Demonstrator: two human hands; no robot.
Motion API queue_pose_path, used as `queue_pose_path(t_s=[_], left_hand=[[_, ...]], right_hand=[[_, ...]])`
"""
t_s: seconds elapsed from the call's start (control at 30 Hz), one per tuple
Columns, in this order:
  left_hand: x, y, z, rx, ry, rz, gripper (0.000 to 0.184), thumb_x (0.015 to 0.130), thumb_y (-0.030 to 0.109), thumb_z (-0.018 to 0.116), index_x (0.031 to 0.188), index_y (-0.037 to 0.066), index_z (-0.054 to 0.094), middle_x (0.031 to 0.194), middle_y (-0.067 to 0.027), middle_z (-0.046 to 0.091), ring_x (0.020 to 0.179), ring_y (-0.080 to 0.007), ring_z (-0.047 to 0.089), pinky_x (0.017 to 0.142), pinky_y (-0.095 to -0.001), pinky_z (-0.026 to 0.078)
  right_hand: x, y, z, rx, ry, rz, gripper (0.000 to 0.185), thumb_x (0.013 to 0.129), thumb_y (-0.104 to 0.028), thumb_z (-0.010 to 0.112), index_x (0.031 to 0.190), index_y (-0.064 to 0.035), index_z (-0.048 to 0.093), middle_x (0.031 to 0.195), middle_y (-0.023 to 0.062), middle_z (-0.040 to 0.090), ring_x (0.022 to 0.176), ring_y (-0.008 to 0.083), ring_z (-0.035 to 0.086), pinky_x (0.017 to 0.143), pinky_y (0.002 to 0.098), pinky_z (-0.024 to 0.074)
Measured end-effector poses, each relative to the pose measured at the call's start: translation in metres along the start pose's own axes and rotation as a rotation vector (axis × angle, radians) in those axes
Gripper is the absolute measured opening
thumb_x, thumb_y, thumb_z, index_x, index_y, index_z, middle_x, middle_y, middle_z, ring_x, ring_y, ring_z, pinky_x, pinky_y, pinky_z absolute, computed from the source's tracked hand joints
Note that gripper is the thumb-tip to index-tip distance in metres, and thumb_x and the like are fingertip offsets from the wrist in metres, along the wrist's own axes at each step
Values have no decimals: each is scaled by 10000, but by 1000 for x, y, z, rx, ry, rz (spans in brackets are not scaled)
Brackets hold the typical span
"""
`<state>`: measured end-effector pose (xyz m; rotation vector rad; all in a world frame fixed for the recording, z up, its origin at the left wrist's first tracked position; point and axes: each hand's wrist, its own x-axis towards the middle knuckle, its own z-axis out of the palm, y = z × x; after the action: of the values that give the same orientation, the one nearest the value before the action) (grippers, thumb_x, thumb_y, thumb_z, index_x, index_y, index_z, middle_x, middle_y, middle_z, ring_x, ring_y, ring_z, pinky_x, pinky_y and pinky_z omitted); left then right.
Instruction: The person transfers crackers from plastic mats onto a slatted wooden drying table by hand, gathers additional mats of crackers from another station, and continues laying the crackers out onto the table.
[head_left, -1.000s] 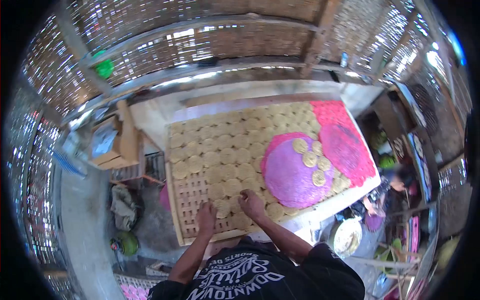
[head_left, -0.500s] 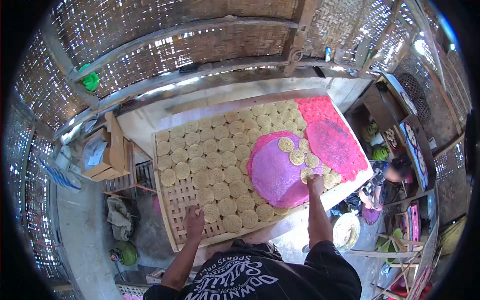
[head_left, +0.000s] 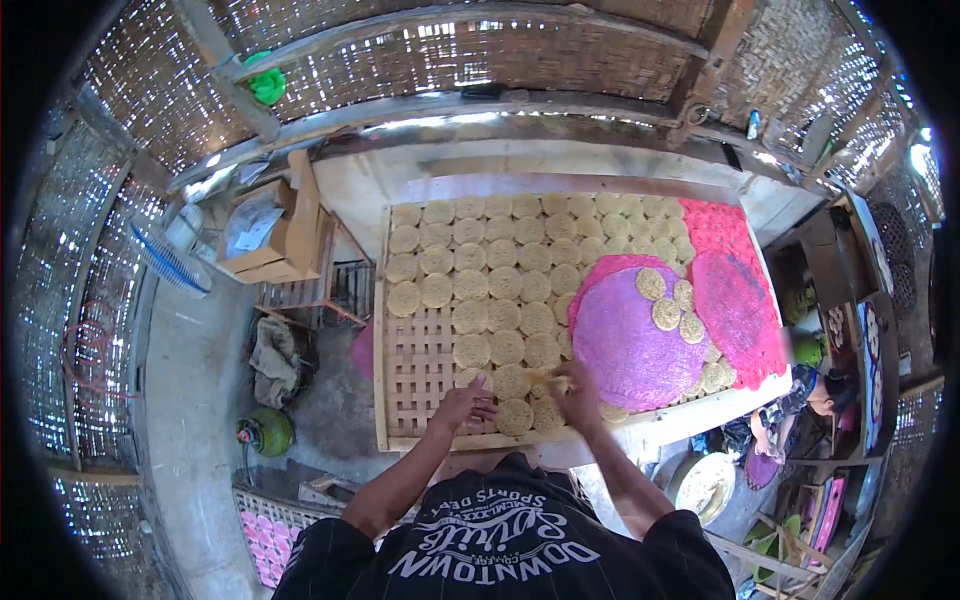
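Note:
Rows of round yellow crackers (head_left: 470, 287) cover much of a woven bamboo tray (head_left: 418, 345). On the tray's right half lies a flat purple round sheet (head_left: 635, 345), which may be a stack, with several yellow crackers (head_left: 666, 314) on top. My right hand (head_left: 575, 395), smeared by motion, is over the tray's front and pinches a yellow cracker (head_left: 543, 377), also blurred. My left hand (head_left: 468, 405) hovers at the front rows, left of it, fingers apart and holding nothing visible.
Pink lacy crackers (head_left: 735, 300) lie at the tray's right end. A cardboard box (head_left: 275, 240) stands on a rack to the left, near a green gas cylinder (head_left: 268, 432). At right, another person (head_left: 775, 415) sits low near a pale basin (head_left: 703, 487).
My right hand has come left from the purple sheet, taking one yellow cracker off it. My left hand has opened and moved over the front crackers. The view has shifted left.

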<state>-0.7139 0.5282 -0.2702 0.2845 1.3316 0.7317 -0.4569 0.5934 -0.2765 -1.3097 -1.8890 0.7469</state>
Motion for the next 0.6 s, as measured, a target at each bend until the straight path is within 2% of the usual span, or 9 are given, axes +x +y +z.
queue_pose_path(t_s=[0.07,0.17,0.2,0.27,0.37,0.47,0.53,0.57,0.6], left_hand=[[-9,0,2,-124,-25,-35,324,892,277,703,1040,-7,653,812,-56,682,782,-194,701,646,-297,548],[0,-30,-24,-15,40,259,269,860,184,718,1041,1,639,853,-58,670,741,-146,671,648,-278,555],[-1,-35,-31,23,74,342,261,851,164,721,1039,3,638,858,-57,669,731,-136,663,650,-281,556],[-9,-34,-36,9,39,303,274,825,114,723,1059,0,636,849,-45,659,711,-117,639,635,-261,545],[4,-60,-51,110,12,351,297,810,98,721,1075,-8,636,874,-40,659,724,-120,641,601,-262,547],[6,-72,-55,195,14,356,330,800,90,700,1107,-16,637,887,-46,672,769,-129,654,562,-275,537],[3,-73,-48,154,24,362,343,796,94,691,1124,6,645,881,-56,682,785,-135,668,565,-276,528],[3,-72,-46,252,85,340,344,790,94,689,1123,20,650,892,-73,689,799,-159,677,598,-291,535],[-8,-64,-41,351,146,317,346,783,95,687,1122,35,656,904,-89,697,813,-183,686,632,-307,541]], right_hand=[[-8,-52,21,12,-274,-129,233,733,-106,730,953,-67,665,1052,118,635,989,291,599,899,400,470],[-26,-60,49,160,-438,-277,258,748,-109,708,995,-55,658,1098,97,623,1022,260,596,892,374,469],[-35,-58,59,347,-419,-43,277,758,-108,698,1024,-48,654,1109,91,616,1026,245,595,881,367,474],[-47,-49,77,700,-359,435,316,776,-107,678,1082,-34,646,1133,78,603,1032,217,595,858,354,482],[-42,-43,83,738,-554,668,380,794,-100,655,1163,-17,625,1046,48,626,959,190,620,784,341,506],[-40,-44,85,339,-659,545,422,793,-136,668,1195,-15,617,939,90,674,840,238,664,722,368,528],[-42,-42,89,107,-598,310,416,789,-166,668,1172,-11,619,898,138,684,806,295,672,716,404,531],[-43,-40,91,-8,-564,193,415,786,-180,669,1160,-9,620,878,162,689,789,323,676,712,422,532],[-43,-43,92,-60,-561,175,402,786,-190,665,1141,-8,622,903,180,684,812,344,670,727,439,530]])
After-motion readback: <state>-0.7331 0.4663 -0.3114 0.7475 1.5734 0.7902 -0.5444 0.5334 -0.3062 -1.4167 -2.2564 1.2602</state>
